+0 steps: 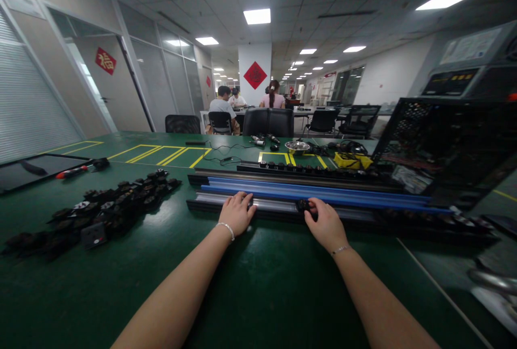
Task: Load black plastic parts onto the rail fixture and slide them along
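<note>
A long black track rail [278, 206] with a pale, shiny channel lies across the green table in front of me. My left hand [237, 214] is closed over this rail near its left part, fingertips on the top and thumb at the near side. What lies under those fingers is partly hidden. My right hand [326, 223] pinches a small black module [302, 206] that sits on the rail, thumb and fingers at its right side. Farther right, several similar black modules [436, 217] sit in a row along the same rail.
Behind the rail lie a blue-lined rail [315, 192] and another rail carrying modules [291, 167]. A pile of black modules [117, 203] spreads at left, near a red-tipped screwdriver [72, 171]. A metal bowl [297, 147], yellow item [353, 161] and black perforated panel [420, 144] stand beyond.
</note>
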Demonstrator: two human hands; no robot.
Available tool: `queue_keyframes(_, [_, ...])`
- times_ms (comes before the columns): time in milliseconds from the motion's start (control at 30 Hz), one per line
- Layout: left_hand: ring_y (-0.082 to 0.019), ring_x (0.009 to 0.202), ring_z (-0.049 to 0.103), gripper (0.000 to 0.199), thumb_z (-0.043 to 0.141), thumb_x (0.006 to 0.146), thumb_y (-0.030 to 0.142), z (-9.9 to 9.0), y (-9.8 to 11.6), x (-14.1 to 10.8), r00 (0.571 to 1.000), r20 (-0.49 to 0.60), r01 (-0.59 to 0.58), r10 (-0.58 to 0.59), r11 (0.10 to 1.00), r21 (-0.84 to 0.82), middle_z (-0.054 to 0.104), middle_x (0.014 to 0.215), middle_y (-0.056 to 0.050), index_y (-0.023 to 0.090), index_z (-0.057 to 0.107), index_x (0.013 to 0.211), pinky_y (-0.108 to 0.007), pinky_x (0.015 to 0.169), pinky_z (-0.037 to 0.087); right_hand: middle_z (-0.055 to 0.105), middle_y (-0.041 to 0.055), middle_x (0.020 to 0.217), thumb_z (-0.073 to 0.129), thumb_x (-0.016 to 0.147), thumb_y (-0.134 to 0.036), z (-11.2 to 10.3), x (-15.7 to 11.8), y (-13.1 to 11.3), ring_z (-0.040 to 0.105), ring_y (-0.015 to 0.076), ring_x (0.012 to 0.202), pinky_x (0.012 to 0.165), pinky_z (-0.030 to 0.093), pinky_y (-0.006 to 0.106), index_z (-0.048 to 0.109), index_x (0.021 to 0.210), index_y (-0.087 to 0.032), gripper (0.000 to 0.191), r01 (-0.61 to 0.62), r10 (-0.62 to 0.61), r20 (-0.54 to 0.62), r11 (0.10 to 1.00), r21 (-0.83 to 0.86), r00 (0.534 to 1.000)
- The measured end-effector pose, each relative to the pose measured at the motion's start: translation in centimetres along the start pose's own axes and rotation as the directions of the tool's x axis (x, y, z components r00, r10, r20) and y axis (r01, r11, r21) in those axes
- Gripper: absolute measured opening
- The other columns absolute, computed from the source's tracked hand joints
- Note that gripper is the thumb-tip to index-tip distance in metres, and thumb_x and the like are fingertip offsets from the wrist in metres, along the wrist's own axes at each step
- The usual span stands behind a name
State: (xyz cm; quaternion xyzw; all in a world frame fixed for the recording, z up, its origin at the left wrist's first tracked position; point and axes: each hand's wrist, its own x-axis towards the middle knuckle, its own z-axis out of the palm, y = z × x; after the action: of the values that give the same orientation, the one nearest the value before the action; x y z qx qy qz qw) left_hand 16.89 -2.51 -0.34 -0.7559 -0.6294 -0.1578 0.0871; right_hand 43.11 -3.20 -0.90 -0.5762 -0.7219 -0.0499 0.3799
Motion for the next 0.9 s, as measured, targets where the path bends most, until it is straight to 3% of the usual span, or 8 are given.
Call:
queue_keyframes(267, [-0.019,0.120,0.040,0.048,0.025,0.088,0.047,0.13,-0.06,-0.01,1.000,-0.008,-0.001,0.001,1.000,-0.014,0.045,0.131,-0.005,0.025,0.042,0.127,-0.037,0.099,0.031,0.066,0.0061,0.099,0.044,0.077,-0.024,0.00,-0.12,-0.35,0.060,0.0185,0.087,0.096,0.034,0.041,0.050,0.108,-0.019,0.032,0.033,-0.033,0.081,0.999,-0.002,0.996])
queue_keyframes(600, [-0.019,0.119,0.041,0.047,0.026,0.088,0.047,0.38,-0.13,0.03,1.000,-0.021,-0.003,0.002,1.000,-0.025,0.046,0.130,-0.004,0.026,0.043,0.126,-0.037,0.098,0.032,0.064,0.0096,0.101,0.043,0.078,-0.025,0.23,-0.02,-0.54,0.056,0.0215,0.094,0.093,0.037,0.038,0.055,0.106,-0.014,0.033,0.064,-0.052,0.118,0.993,-0.103,0.992])
queue_keyframes(900, [-0.019,0.117,0.043,0.045,0.028,0.087,0.044,-0.07,0.39,-0.01,1.000,-0.012,0.028,-0.029,0.999,-0.028,0.047,0.129,-0.004,0.026,0.044,0.125,-0.037,0.099,0.030,0.063,0.0084,0.103,0.044,0.078,-0.029,-0.01,-0.11,-0.83,0.052,0.0211,0.101,0.096,0.031,0.040,0.061,0.101,-0.017,0.031,0.107,-0.079,0.189,0.984,-0.144,0.979])
